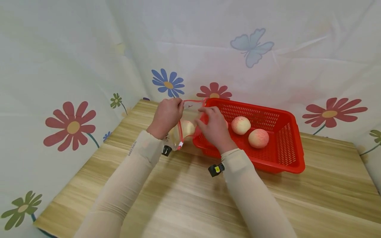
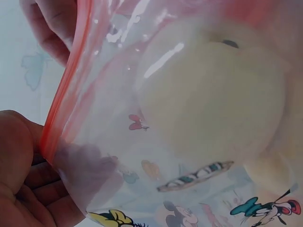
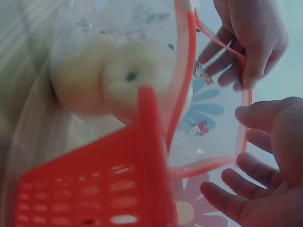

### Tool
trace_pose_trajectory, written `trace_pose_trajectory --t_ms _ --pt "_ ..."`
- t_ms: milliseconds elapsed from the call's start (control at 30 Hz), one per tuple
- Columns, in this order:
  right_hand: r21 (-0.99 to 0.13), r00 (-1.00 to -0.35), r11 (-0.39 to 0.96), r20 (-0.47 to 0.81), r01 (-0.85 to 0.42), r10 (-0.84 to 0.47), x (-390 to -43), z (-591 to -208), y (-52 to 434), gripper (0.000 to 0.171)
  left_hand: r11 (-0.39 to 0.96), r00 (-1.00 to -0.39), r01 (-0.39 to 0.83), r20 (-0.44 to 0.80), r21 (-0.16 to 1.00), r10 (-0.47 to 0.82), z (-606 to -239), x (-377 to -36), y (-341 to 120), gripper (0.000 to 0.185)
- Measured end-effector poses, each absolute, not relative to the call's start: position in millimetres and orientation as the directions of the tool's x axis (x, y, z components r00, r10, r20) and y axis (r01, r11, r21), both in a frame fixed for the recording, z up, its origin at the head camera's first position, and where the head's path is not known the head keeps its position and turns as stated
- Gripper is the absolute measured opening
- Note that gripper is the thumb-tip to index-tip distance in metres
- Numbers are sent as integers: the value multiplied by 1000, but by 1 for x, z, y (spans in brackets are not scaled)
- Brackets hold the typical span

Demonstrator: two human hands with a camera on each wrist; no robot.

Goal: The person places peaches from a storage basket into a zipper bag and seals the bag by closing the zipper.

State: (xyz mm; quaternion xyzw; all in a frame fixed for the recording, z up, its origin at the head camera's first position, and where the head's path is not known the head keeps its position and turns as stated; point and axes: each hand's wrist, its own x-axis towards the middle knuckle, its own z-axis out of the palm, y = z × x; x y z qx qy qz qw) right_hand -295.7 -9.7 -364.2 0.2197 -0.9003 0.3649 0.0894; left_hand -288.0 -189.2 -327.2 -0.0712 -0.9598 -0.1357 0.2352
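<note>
Presently, findings per item:

Left hand (image 1: pixel 166 115): fingers curled, pinching the red zip edge of the clear plastic zip bag w/ cartoon prints (image 1: pixel 183 127) at its top left corner; in the left wrist view the palm and fingers (image 2: pixel 21 189) sit behind the bag's red strip.

Right hand (image 1: pixel 214 127): at the bag's right side, over the near-left corner of the basket. Right wrist view shows palm (image 3: pixel 279 156) spread, fingers relaxed, just beside the bag's red rim; contact w/ rim cannot be confirmed. Not gripping anything visible.

Bag: held up off the table btwn both hands, mouth open, red zip strip forming a loop. Position: just left of the basket, touching or nearly touching its corner; which one, cannot tell.

Bag contents: pale yellow-pink round peaches (image 2: pixel 213 94) inside, approx. two per the right wrist view (image 3: pixel 137 75); stem dimple visible on one.

Red perforated plastic basket (image 1: pixel 285 145): on table, right of centre. Holds two pink-cream peaches (image 1: pixel 241 125), (image 1: pixel 258 138), lying close together; a third partly hidden behind the right hand.

Light wood-grain table (image 1: pixel 184 198): carries the basket.

Sleeves: both forearms in beige sleeves (image 1: pixel 131 175); small black cam units at each wrist (image 1: pixel 216 169).

Backdrop: white cloth w/ flower and butterfly print (image 1: pixel 251 48) behind and left of the table.
</note>
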Motion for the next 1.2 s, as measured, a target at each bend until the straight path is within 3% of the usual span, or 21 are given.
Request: trace_pose_trajectory --t_ms 233,400,833,1033,1200 --pt "-623 -914 675 196 -395 -354 -317 -347 -6 57 954 -901 168 432 249 46 -325 -287 -189 29" --pt "-690 -921 629 152 -358 -358 -330 -340 -8 61 952 -891 192 449 240 67 -325 -286 -190 29" --pt "-692 -930 622 245 -366 -275 -353 -340 -14 27 941 -890 208 451 267 68 -330 -280 -188 28" --pt "-685 -928 626 260 -373 -268 -354 -338 -16 24 930 -883 141 468 340 -37 -336 -258 -189 33" --pt "-688 -928 622 262 -373 -267 -354 -334 -16 24 960 -926 93 378 262 -13 -354 -231 -190 48"
